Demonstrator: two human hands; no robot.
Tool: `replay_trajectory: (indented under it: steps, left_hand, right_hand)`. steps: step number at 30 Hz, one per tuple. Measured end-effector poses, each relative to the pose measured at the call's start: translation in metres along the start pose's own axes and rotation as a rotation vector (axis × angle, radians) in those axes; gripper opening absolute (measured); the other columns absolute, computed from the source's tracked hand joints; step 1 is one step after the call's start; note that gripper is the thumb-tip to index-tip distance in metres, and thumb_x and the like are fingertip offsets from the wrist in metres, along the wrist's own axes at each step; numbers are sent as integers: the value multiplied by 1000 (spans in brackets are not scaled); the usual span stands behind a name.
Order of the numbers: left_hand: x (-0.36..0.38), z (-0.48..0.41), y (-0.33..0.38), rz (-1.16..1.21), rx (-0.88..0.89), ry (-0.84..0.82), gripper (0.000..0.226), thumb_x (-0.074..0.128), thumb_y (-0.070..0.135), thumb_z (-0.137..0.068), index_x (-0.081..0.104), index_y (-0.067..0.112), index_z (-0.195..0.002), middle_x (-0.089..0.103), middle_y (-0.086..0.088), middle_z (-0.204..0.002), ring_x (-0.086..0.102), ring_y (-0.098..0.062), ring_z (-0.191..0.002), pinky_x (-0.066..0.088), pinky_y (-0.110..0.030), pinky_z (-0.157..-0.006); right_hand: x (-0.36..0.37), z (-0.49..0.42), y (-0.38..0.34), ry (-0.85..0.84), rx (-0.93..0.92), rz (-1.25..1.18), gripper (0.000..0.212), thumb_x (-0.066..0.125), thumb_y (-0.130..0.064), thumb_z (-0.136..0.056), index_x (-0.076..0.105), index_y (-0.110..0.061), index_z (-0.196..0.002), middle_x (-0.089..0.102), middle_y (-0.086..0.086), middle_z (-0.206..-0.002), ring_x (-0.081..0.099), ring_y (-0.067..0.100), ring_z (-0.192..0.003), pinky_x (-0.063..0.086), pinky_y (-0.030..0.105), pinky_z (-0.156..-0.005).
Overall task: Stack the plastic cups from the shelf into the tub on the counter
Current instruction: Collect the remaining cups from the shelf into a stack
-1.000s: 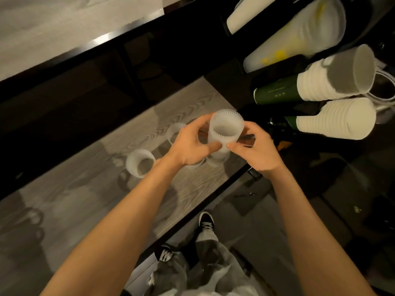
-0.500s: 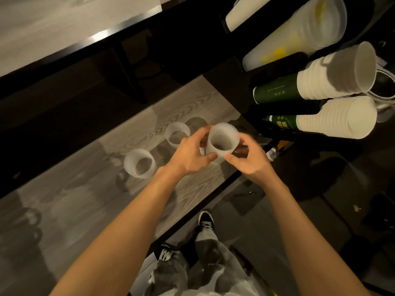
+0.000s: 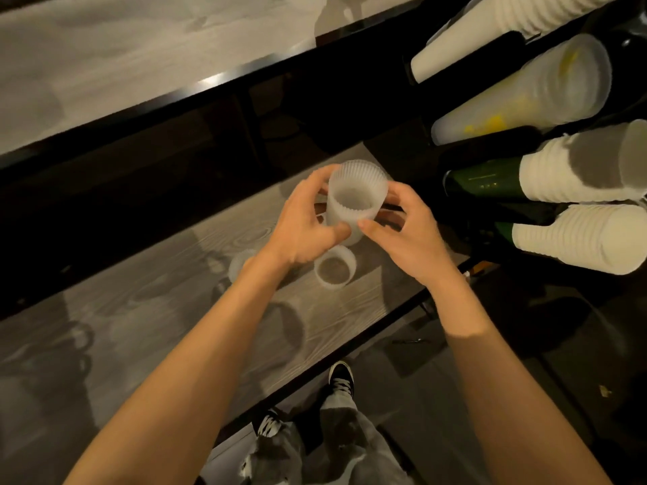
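A stack of ribbed translucent plastic cups (image 3: 355, 201) hangs above the wooden shelf (image 3: 168, 309), mouth toward me. My left hand (image 3: 303, 225) grips its left side, thumb across the front and fingers behind. My right hand (image 3: 408, 239) pinches its right side with thumb and curled fingers. Below the stack, one loose cup (image 3: 334, 271) stands upright on the shelf. Another cup (image 3: 239, 264) peeks out from behind my left wrist. No tub is in view.
Long stacks of white and frosted cups (image 3: 581, 236) lie on their sides at the right, some in green sleeves. A black shelf edge (image 3: 367, 334) runs below my arms, with the floor and my shoes beneath. A pale counter (image 3: 105, 64) spans the top left.
The held stack rose off the shelf and now sits higher above the loose cups. Both hands kept their hold. The view shifted, so the shelf cups appear lower.
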State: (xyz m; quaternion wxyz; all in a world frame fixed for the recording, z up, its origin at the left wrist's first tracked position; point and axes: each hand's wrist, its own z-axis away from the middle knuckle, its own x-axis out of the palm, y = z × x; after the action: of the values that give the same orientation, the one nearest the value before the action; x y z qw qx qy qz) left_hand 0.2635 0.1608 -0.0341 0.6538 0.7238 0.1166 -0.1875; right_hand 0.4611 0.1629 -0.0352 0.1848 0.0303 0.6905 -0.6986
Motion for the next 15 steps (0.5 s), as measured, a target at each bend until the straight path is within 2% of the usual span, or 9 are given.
replay_trajectory:
  steps: [3, 6, 12, 15]
  left_hand:
    - [-16, 8, -11, -14, -24, 56, 77, 78, 14, -73, 49, 26, -143, 58, 9, -135, 56, -14, -125, 56, -48, -96]
    - [-25, 17, -24, -24, -68, 103, 76, 80, 13, -75, 49, 24, -143, 58, 13, -133, 55, -8, -124, 54, -43, -101]
    - [-30, 25, -35, 58, -178, 164, 74, 79, 21, -77, 47, 30, -144, 57, 19, -134, 53, 0, -126, 54, -40, -102]
    - [-34, 25, -35, 41, -167, 185, 73, 79, 18, -79, 47, 30, -143, 55, 21, -133, 51, 5, -123, 51, -27, -96]
  right_hand:
    - [20, -10, 0, -51, 0, 24, 60, 79, -26, -90, 51, -28, -142, 59, -12, -136, 57, 5, -127, 54, 37, -105]
    - [40, -16, 5, -93, -5, 45, 59, 77, -25, -90, 50, -32, -142, 58, -16, -136, 56, 4, -128, 51, 43, -108]
    - [62, -26, 12, -102, 8, 68, 60, 76, -26, -91, 49, -31, -144, 58, -15, -138, 54, 3, -130, 50, 41, -110]
    - [64, -29, 7, -113, -1, 82, 59, 77, -25, -91, 50, -30, -143, 58, -15, -138, 55, 3, -130, 50, 40, -110]
